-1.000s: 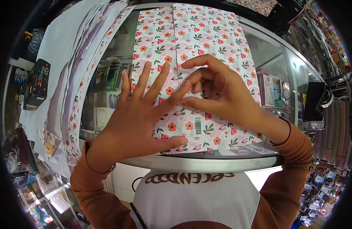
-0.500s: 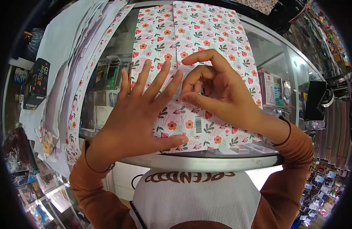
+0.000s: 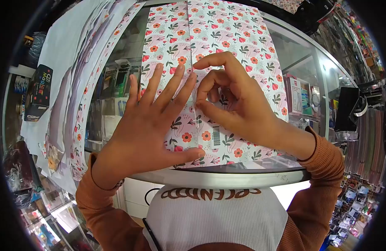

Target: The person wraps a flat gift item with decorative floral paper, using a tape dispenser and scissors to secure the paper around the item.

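Observation:
Floral paper (image 3: 230,37) with a barcode near its lower part lies on a glass counter, and a lengthwise edge or seam runs down it. My left hand (image 3: 149,121) rests flat over its left side, fingers spread. Over the middle of the paper is my right hand (image 3: 239,100), its thumb and a curled finger pinched together at the seam. Whatever is between those fingertips is too small to make out. The index finger reaches forward, just above the pinch.
Large white sheets (image 3: 61,46) and more floral paper are stacked at the left, with a black cube box (image 3: 39,94) on them. A black item (image 3: 347,109) lies at the right. Boxed goods (image 3: 301,96) show through the glass, whose metal edge (image 3: 226,179) runs along the front.
Both hands and the floral paper have shifted slightly to the left. The right hand keeps its pinch and the left stays spread.

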Available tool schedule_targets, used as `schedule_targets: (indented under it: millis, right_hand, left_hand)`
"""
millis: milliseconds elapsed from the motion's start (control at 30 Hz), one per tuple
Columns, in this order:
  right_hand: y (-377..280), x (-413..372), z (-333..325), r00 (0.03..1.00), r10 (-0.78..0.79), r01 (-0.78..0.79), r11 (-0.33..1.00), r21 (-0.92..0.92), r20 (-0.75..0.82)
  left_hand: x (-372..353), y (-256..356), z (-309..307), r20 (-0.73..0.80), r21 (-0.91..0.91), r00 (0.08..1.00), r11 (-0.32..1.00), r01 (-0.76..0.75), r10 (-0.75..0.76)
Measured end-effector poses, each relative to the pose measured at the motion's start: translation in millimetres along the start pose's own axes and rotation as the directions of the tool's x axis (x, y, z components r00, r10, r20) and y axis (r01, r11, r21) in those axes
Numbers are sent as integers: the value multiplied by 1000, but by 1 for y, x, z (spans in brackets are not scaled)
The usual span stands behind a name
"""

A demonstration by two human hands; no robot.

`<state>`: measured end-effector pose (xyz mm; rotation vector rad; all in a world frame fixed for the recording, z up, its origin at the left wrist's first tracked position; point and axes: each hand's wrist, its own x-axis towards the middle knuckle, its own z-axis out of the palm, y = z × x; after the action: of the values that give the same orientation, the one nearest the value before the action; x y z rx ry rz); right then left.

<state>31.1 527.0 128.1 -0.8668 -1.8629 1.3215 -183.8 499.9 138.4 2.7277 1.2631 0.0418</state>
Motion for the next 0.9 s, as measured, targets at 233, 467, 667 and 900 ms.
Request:
schedule_targets:
  millis: [233,467,667,900]
  right_hand:
    - [1,1,0,1000,7,-7,1000,-11,-14]
    - [1,0,0,1000,-6,6,999,-40,-8]
    - [0,1,2,999,34,-34,999,5,-16]
    - [0,6,1,999,-21,15,987,-162,-39]
  left_hand:
    - [0,0,-1,4,-3,1000,1000,-5,5]
    - [0,0,0,-8,-10,1000,1000,-8,8]
    - [0,0,0,-21,-40,1000,999,-7,6]
    - [1,-1,4,-62,-44,998,999,-22,19]
